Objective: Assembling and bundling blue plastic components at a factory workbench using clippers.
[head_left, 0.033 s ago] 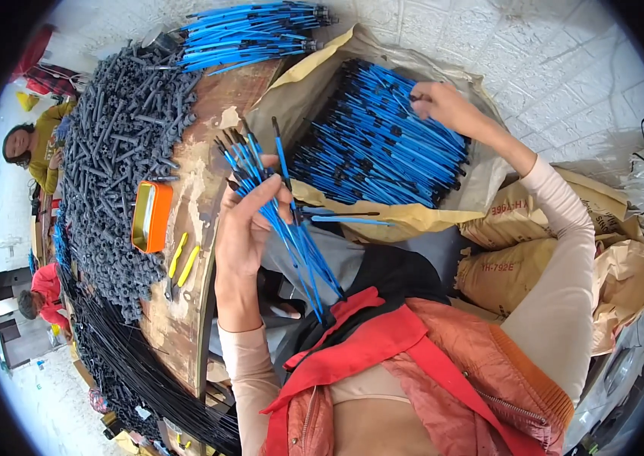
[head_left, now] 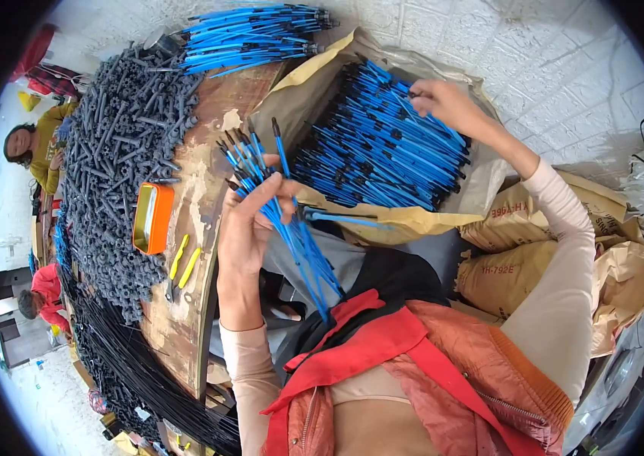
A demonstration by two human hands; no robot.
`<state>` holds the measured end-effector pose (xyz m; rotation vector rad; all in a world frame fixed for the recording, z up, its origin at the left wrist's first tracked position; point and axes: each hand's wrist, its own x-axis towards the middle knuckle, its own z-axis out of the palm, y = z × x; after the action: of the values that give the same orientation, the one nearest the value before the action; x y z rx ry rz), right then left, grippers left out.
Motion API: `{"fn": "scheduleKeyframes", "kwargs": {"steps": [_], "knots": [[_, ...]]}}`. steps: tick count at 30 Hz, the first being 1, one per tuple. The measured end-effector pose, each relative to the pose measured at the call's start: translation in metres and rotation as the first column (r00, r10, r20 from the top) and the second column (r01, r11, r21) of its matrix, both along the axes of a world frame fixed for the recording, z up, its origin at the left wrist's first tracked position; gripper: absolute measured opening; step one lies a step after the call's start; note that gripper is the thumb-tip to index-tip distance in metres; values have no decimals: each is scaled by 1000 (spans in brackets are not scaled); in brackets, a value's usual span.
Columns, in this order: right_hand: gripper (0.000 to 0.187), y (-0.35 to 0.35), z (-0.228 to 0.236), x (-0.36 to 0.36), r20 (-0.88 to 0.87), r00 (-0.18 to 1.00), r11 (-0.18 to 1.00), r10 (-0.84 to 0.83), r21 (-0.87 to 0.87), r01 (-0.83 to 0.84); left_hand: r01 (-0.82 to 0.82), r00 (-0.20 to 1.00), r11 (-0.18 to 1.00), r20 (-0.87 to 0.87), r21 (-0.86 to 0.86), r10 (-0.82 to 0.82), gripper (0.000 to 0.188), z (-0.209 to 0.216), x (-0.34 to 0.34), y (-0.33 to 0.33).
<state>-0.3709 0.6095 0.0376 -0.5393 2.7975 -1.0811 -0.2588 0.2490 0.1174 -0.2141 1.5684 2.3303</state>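
In my left hand (head_left: 250,220) is a loose bundle of thin blue rods with black ends (head_left: 303,254), the fingers closed round it. The black tips fan out above the hand, and the other ends slant down toward my lap. My right hand (head_left: 444,105) is over the far right part of a large open sack (head_left: 444,218), its fingertips pinched together. Something small and dark shows at those fingertips, too small to make out. Many more blue rods (head_left: 390,144) lie packed in the sack, roughly in one direction. A few rods (head_left: 348,219) cross the sack's near rim beside my left hand.
On the wooden table (head_left: 208,144) at left are a heap of dark grey plastic parts (head_left: 120,137), an orange box (head_left: 153,219), yellow-handled tools (head_left: 189,267), black strands (head_left: 136,353) and stacked blue rods (head_left: 253,34). Brown sacks (head_left: 508,277) stand at right. Two people are beyond the table.
Both hands stay nearly in place. The right hand has shifted very slightly, and the rods at the sack's near rim look a little displaced.
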Motion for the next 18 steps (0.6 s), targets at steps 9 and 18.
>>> {"fn": "scheduleKeyframes", "kwargs": {"steps": [9, 18], "knots": [[27, -20, 100, 6, 115, 992, 875, -44, -474, 94, -192, 981, 977, 11, 91, 191, 25, -25, -10, 6], [25, -98, 88, 69, 395, 841, 781, 370, -622, -51, -24, 998, 1000, -66, 8, 24, 31, -3, -17, 36]]}}
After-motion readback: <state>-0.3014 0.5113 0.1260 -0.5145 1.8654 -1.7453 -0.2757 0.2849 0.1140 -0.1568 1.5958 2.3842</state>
